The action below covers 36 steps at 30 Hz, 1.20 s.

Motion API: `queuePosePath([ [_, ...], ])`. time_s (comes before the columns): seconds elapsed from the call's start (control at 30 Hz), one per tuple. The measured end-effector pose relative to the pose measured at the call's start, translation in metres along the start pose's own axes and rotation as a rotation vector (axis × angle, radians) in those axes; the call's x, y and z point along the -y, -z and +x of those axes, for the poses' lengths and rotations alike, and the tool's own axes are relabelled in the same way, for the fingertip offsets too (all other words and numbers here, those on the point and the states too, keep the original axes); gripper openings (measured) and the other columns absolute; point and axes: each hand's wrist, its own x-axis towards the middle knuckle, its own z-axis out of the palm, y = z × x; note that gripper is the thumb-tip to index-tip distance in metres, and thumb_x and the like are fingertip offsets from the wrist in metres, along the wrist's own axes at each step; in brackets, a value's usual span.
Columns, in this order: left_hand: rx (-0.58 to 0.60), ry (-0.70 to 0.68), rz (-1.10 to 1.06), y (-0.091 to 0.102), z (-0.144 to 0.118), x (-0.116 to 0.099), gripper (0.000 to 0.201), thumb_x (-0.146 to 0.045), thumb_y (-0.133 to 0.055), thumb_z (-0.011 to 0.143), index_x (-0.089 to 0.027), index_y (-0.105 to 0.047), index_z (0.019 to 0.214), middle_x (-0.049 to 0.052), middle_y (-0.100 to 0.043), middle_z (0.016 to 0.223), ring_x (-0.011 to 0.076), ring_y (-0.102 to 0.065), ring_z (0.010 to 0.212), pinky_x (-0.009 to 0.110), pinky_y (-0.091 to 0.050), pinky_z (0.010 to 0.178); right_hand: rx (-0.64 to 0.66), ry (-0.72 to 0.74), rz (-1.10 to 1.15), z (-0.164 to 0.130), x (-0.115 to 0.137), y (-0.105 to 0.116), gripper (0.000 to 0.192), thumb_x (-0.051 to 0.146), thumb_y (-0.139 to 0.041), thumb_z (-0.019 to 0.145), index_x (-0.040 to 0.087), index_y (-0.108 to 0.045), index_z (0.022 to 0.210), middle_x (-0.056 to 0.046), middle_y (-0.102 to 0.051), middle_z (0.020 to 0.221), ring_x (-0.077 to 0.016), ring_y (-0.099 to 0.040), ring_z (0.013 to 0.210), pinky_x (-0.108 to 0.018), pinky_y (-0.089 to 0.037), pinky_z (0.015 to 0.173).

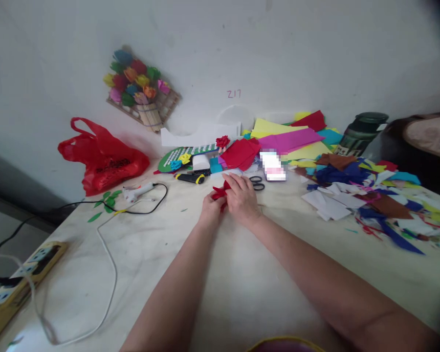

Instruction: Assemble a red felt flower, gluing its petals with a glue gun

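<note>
Small crumpled piece of red paper (220, 192) pinched between both hands at mid-desk: left hand (211, 207) clenched around its lower end, right hand (242, 198) laid over it with fingers curled down on top. Just behind, black-handled scissors (257, 183) lying flat beside a blurred white and pink box (273, 166), label unreadable. Further left, a yellow and black utility knife (190, 178), a white block (201, 162) and a green oval board (183, 155) bearing small paper flowers. White glue gun (136, 192) resting on the pale marble-patterned desk (242, 293), black cord looping from it, green paper leaves (108, 200) close by. Red plastic bag (102, 159) with dark, illegible print near the wall. Heap of coloured paper sheets and scraps (344, 176) spread across the right side, dark green jar (363, 132) behind. On the wall, a woven panel of paper flowers (141, 88) and "217" (233, 94) handwritten in red. Yellow power strip (25, 274) at the left edge.
</note>
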Motion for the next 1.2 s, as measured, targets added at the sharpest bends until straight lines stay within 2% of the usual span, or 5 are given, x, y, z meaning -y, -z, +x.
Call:
queuePosePath([
  [0.3,0.026,0.109,-0.105,0.002,0.001,-0.009,0.020,-0.021,-0.073,0.053,-0.012,-0.060,0.064,0.001,-0.057,0.051,0.0092,-0.049,0.044,0.022,-0.031,0.046,-0.100,-0.156,0.186,-0.001,-0.018,-0.008,0.015,0.020,-0.053,0.081,0.019,-0.067,0.076,-0.010,-0.057,0.131,-0.0274,-0.053,0.110,-0.046,-0.044,0.092],
  [0.63,-0.065,0.015,-0.122,-0.003,0.000,-0.015,0.012,-0.017,-0.068,0.054,-0.012,-0.058,0.059,0.000,-0.055,0.050,0.0082,-0.047,0.044,0.022,-0.032,0.046,-0.072,0.054,0.146,0.008,-0.013,0.011,0.023,0.019,-0.044,0.087,0.018,-0.066,0.083,-0.010,-0.055,0.135,-0.0255,-0.051,0.116,-0.044,-0.039,0.098],
  [0.83,-0.158,-0.002,-0.180,0.012,0.009,-0.019,0.009,-0.016,-0.064,0.059,-0.008,-0.063,0.063,0.008,-0.065,0.065,0.0085,-0.052,0.048,0.020,-0.034,0.044,-0.266,-0.390,0.481,0.011,-0.044,0.008,0.024,0.032,-0.046,0.086,0.021,-0.066,0.092,-0.010,-0.066,0.115,-0.0229,-0.061,0.103,-0.040,-0.049,0.087],
  [0.97,-0.089,0.086,-0.239,0.012,0.008,-0.019,0.005,-0.014,-0.060,0.062,-0.009,-0.061,0.063,0.007,-0.063,0.062,0.0080,-0.050,0.046,0.019,-0.033,0.041,-0.152,-0.771,0.643,0.007,-0.053,-0.004,0.023,0.034,-0.050,0.079,0.020,-0.066,0.087,-0.007,-0.070,0.081,-0.0193,-0.065,0.065,-0.035,-0.051,0.066],
  [1.2,-0.024,0.181,-0.339,0.009,0.002,-0.024,0.010,-0.010,-0.056,0.063,-0.007,-0.062,0.072,0.009,-0.065,0.069,0.0067,-0.048,0.046,0.017,-0.030,0.038,-0.074,-0.809,0.742,-0.002,-0.042,-0.015,0.026,0.035,-0.050,0.074,0.019,-0.065,0.090,-0.004,-0.068,0.072,-0.0163,-0.059,0.058,-0.032,-0.049,0.061],
])
